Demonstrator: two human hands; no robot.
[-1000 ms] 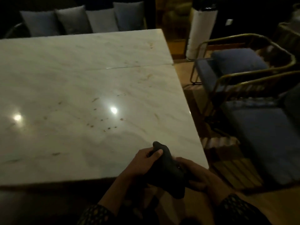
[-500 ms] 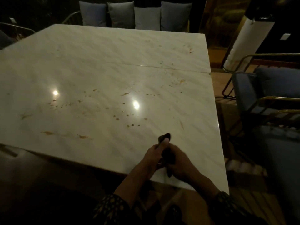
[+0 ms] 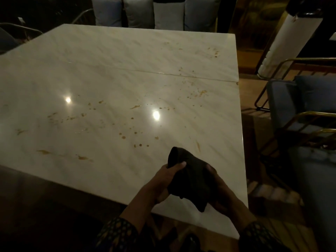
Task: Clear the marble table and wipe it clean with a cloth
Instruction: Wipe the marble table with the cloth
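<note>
The person holds a dark cloth with both hands above the near edge of the marble table, at about 5 o'clock of the tabletop. The left hand grasps the cloth with its thumb curled over the upper fold. The right hand grasps the other side, its thumb pressed on the fabric. Brown stains are scattered over the marble, mostly near the centre and toward 1 o'clock. Grey cushions stand at 12 o'clock, and a chair at 3 o'clock.
</note>
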